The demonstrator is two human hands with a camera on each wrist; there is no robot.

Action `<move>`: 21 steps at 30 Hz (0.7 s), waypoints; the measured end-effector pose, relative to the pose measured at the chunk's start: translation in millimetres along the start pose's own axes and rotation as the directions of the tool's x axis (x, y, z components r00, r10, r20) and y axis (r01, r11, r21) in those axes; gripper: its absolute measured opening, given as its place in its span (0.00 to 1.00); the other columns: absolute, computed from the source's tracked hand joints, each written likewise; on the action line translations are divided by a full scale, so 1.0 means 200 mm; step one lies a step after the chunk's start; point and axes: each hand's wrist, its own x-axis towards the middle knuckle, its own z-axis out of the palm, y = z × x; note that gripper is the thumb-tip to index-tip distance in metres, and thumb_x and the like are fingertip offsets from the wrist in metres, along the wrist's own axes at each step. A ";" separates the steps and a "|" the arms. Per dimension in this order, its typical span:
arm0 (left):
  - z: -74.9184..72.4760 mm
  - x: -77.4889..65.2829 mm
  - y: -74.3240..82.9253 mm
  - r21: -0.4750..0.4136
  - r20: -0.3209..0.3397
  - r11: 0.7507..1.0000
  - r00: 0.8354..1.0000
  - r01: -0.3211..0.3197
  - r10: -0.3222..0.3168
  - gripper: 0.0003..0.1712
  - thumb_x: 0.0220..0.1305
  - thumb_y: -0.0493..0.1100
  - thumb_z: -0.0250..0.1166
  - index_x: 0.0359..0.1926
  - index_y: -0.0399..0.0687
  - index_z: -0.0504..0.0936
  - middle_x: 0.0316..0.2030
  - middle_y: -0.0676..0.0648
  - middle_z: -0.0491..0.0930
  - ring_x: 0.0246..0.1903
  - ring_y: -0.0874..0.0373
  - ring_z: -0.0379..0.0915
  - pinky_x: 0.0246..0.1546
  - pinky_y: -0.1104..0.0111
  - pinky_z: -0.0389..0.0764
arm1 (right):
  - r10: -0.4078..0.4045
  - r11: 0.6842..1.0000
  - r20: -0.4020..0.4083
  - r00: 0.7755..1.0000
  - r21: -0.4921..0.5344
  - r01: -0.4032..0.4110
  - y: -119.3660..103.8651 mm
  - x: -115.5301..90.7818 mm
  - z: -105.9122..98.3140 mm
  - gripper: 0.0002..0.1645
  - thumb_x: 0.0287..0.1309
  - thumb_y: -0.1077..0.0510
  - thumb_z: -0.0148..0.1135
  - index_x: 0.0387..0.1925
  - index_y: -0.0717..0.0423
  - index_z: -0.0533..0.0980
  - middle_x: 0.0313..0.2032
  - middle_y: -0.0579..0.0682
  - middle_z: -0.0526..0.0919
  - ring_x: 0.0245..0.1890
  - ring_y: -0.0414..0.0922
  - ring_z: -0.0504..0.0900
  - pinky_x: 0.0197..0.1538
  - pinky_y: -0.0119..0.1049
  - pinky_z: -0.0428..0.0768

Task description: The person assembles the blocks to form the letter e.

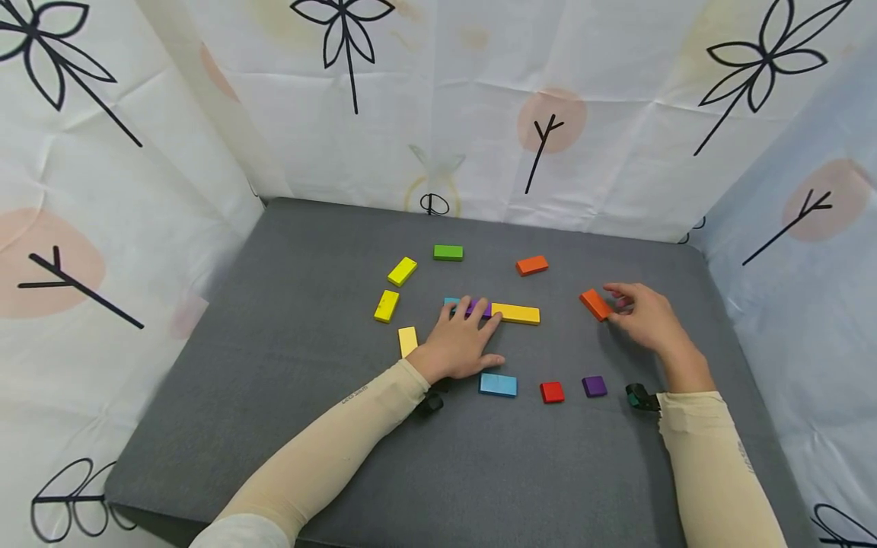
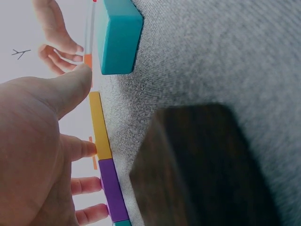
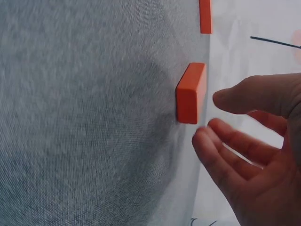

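A row of end-to-end blocks lies mid-table: a light blue block (image 1: 451, 301), a purple block (image 1: 486, 310) and a yellow-orange block (image 1: 517, 313). Over it my left hand (image 1: 457, 344) spreads its fingers, the fingertips resting at the blocks' edge in the left wrist view and partly covering the row in the head view. To the right, my right hand (image 1: 644, 316) is beside an orange block (image 1: 596, 305). In the right wrist view, thumb and loosely bent fingers stand apart near that orange block (image 3: 189, 96), with nothing between them.
Around the row lie a green block (image 1: 448, 253), several yellow ones, another orange block (image 1: 531, 265), a larger light blue block (image 1: 498, 384), a red block (image 1: 552, 392) and a purple one (image 1: 594, 387). A dark brown blocky thing (image 2: 197, 165) fills the left wrist foreground.
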 end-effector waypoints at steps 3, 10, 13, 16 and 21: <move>0.00 0.01 0.00 -0.003 0.003 1.000 1.000 -0.002 0.002 0.50 0.78 0.76 0.51 0.89 0.59 0.53 0.86 0.43 0.47 0.82 0.38 0.41 0.79 0.39 0.50 | -0.024 1.000 0.071 0.997 0.007 0.023 0.04 0.03 -0.01 0.40 0.66 0.70 0.66 0.79 0.64 0.68 0.63 0.71 0.76 0.56 0.67 0.79 0.50 0.63 0.80; 0.00 0.00 0.01 0.000 0.015 1.000 1.000 0.015 -0.015 0.50 0.77 0.76 0.52 0.89 0.60 0.53 0.86 0.43 0.47 0.82 0.38 0.41 0.79 0.38 0.50 | -0.106 0.994 0.229 0.968 0.043 0.099 0.07 0.12 -0.04 0.49 0.61 0.77 0.66 0.82 0.63 0.62 0.59 0.71 0.73 0.46 0.60 0.79 0.40 0.46 0.78; 0.01 0.00 0.00 0.004 0.014 1.000 1.000 0.017 -0.017 0.50 0.77 0.76 0.52 0.88 0.59 0.54 0.85 0.43 0.47 0.82 0.38 0.41 0.79 0.39 0.51 | -0.129 0.991 0.266 0.955 0.062 0.116 0.06 0.14 -0.04 0.46 0.60 0.78 0.67 0.80 0.66 0.65 0.56 0.71 0.73 0.42 0.57 0.77 0.39 0.45 0.77; 0.01 0.00 0.00 0.009 0.000 1.000 1.000 0.013 -0.013 0.50 0.77 0.76 0.52 0.88 0.59 0.54 0.85 0.43 0.48 0.82 0.38 0.42 0.79 0.39 0.51 | -0.119 0.992 0.275 0.954 0.069 0.103 0.06 0.16 -0.04 0.43 0.60 0.78 0.67 0.77 0.68 0.68 0.53 0.69 0.74 0.40 0.56 0.76 0.38 0.45 0.77; -0.01 -0.01 0.00 0.017 -0.012 1.000 1.000 0.006 -0.006 0.50 0.77 0.76 0.51 0.88 0.60 0.55 0.85 0.43 0.49 0.82 0.38 0.43 0.79 0.39 0.52 | -0.095 0.995 0.263 0.960 0.065 0.080 0.07 0.17 -0.05 0.40 0.61 0.76 0.66 0.75 0.67 0.71 0.49 0.65 0.78 0.39 0.55 0.76 0.37 0.44 0.76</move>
